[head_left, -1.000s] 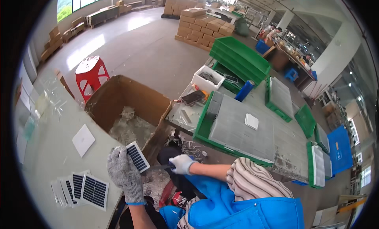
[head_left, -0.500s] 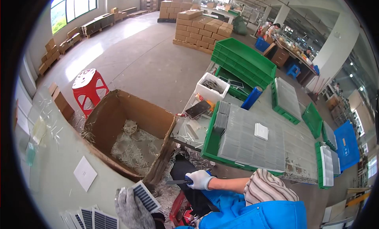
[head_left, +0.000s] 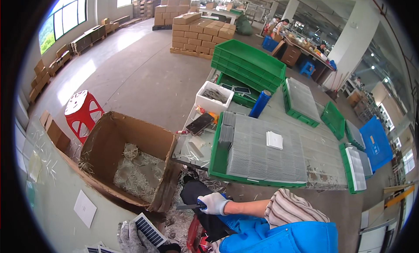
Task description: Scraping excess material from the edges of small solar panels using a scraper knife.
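My left hand [head_left: 132, 238], in a grey knit glove, is closed on a small solar panel [head_left: 149, 230] with dark stripes and a white border. It is near the edge of the pale table, at the bottom of the view. More striped panels [head_left: 101, 248] lie beside it, partly cut off by the lower rim. My right hand [head_left: 214, 203], in a white glove, is wrapped round a knife [head_left: 188, 206] whose dark flat blade points left. Blade and panel are apart. A white square card [head_left: 85, 209] lies on the table farther left.
A cardboard box [head_left: 126, 150] with thin white offcuts stands ahead. On the right-hand bench, a green crate [head_left: 216, 169] holds stacked grey sheets; a phone [head_left: 200, 123], a white foam box [head_left: 214, 98] and a blue cylinder [head_left: 260, 104] are near it. A red stool [head_left: 83, 115] stands left.
The view has shifted, so the surroundings sit farther left and the near-left panels drop lower in the picture. Both hands keep hold of the panel and the knife.
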Motion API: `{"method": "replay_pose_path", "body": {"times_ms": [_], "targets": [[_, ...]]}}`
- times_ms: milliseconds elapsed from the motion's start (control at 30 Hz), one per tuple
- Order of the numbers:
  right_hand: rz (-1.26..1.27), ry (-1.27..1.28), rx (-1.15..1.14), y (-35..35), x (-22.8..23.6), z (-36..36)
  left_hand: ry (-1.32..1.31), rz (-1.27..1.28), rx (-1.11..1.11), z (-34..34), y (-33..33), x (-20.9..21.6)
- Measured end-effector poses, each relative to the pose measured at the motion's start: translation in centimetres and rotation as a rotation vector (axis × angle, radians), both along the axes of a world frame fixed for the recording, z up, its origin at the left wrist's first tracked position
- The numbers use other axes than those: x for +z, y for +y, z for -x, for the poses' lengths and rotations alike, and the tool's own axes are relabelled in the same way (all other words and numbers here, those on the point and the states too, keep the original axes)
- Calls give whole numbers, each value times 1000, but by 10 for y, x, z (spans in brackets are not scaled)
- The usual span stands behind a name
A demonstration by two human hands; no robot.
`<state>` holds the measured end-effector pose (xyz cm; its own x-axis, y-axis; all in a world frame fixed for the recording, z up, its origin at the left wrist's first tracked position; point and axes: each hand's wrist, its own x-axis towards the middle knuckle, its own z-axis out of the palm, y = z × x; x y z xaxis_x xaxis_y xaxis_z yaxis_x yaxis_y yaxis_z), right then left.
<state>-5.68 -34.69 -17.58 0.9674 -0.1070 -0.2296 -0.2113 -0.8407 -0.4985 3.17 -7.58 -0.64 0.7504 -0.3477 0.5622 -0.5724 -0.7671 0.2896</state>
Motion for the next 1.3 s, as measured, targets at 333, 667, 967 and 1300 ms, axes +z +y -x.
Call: {"method": "replay_pose_path", "body": {"times_ms": [333, 667, 967, 1300], "targets": [[-5, 83, 61, 12, 5, -18, 47, -25, 115, 4, 1, -24], [17, 38, 80, 12, 2, -6, 15, -30, 163, 1, 4, -37], [50, -28, 107, 9, -3, 6, -119, -84, 208, -4, -11, -32], [104, -120, 87, 9, 0, 24, -85, -46, 198, -3, -11, -29]]}}
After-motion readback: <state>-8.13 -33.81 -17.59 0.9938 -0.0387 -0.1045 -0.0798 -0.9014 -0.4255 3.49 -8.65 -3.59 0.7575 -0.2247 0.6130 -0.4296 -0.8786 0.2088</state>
